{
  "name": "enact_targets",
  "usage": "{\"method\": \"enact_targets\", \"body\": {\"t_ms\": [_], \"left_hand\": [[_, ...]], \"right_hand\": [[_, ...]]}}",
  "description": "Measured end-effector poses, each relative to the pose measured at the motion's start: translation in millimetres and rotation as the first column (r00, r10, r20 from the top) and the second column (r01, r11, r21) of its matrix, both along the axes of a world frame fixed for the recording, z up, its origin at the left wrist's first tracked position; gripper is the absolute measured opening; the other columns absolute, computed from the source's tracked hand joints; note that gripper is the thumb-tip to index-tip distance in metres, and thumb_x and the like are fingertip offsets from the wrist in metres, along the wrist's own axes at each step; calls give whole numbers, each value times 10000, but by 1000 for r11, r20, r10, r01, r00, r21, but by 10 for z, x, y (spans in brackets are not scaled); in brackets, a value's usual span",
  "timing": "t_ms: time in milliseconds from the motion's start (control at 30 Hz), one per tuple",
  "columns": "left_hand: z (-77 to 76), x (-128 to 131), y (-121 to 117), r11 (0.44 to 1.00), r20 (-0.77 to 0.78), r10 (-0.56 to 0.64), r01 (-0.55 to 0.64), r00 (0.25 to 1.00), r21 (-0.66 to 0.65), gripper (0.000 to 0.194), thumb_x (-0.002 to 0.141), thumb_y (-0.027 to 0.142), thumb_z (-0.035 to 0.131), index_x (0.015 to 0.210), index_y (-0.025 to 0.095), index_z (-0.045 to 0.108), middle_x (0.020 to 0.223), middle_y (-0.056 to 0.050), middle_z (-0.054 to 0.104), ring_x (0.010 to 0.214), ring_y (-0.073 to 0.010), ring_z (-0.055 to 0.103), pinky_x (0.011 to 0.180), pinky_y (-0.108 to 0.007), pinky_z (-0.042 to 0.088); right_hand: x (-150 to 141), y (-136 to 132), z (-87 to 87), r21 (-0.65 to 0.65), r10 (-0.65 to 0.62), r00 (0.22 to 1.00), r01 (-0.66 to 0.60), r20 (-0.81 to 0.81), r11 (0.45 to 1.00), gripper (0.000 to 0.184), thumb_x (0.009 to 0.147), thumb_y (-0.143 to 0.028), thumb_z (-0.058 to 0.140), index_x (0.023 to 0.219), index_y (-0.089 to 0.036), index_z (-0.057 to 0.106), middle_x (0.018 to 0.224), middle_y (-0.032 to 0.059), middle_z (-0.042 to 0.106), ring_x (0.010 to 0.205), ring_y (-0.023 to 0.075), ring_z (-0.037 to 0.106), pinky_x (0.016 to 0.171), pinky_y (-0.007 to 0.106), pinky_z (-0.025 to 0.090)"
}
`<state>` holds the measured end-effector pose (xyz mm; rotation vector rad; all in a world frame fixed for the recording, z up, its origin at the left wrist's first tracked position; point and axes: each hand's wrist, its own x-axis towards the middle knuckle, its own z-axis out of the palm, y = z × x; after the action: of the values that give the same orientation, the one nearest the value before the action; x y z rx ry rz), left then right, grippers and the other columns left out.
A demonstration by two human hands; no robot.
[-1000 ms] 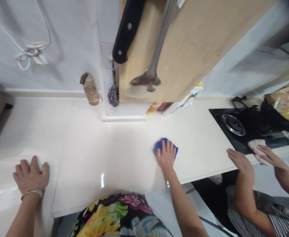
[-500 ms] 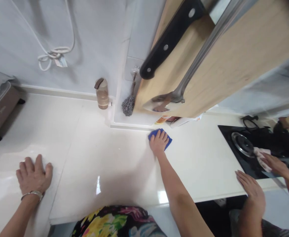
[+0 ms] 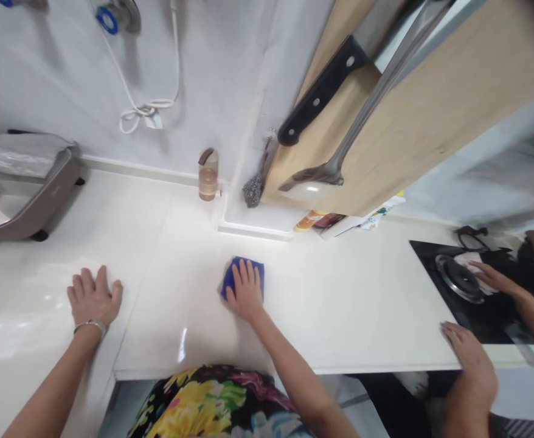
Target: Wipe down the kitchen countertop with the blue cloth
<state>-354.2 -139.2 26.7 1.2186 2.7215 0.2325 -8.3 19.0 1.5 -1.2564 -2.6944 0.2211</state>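
Glossy countertop (image 3: 340, 298) bears a splayed left grip (image 3: 95, 302), the right grip (image 3: 247, 293) holding squarish blue cloth (image 3: 228, 276).

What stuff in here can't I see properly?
Head view: the middle of the cloth, covered by the right hand.
Head view: the top of the orange thing, hidden by the board.
Head view: the handle's end on the spoon, cut off by the top edge.
Head view: the rest of the brown appliance, cut off by the left edge.
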Motion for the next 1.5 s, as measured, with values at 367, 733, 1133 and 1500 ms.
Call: {"method": "enact_targets", "body": {"t_ms": [367, 733, 1133, 1500], "left_hand": [[-178, -64, -91, 983, -33, 28, -22, 999, 181, 640, 1023, 437, 300, 1535, 54, 311, 1635, -277, 109, 1523, -394, 18, 1207, -569, 50], [-172, -47, -62, 976, -39, 12, -3, 999, 218, 691, 993, 449, 290, 1543, 32, 309, 1664, -242, 34, 1530, -403, -5, 1210, -589, 49], [-268, -89, -71, 989, -61, 102, -94, 993, 113, 670, 953, 403, 344, 1564, 129, 308, 1678, -164, 105, 1546, -358, -9, 1222, -574, 101], [-334, -125, -118, 988, -60, 102, -93, 993, 126, 679, 962, 416, 342, 1588, 169, 254, 1688, -133, 65, 1549, -333, -26, 1230, -583, 100]], "right_hand": [[2053, -221, 75, -32, 234, 966, -232, 106, 972, 682, 940, -474, 485, 1562, -331, 244, 1595, 98, 357, 1498, 353, 264, 1176, 751, 56], [1202, 722, -238, 137, -282, 959, 274, 40, 952, 627, 987, -473, 305, 1539, -178, 296, 1588, 152, 350, 1517, 346, 172, 1173, 715, 156], [-1252, 694, 58, -48, 459, 888, -460, -19, 887, 701, 943, -525, 440, 1548, -199, 301, 1639, 106, 253, 1536, 325, 65, 1233, 597, 67], [-2154, 1661, -47, -45, 137, 989, -139, -47, 989, 621, 941, -455, 411, 1516, -230, 346, 1621, 71, 301, 1507, 306, 128, 1203, 646, 31]]}}
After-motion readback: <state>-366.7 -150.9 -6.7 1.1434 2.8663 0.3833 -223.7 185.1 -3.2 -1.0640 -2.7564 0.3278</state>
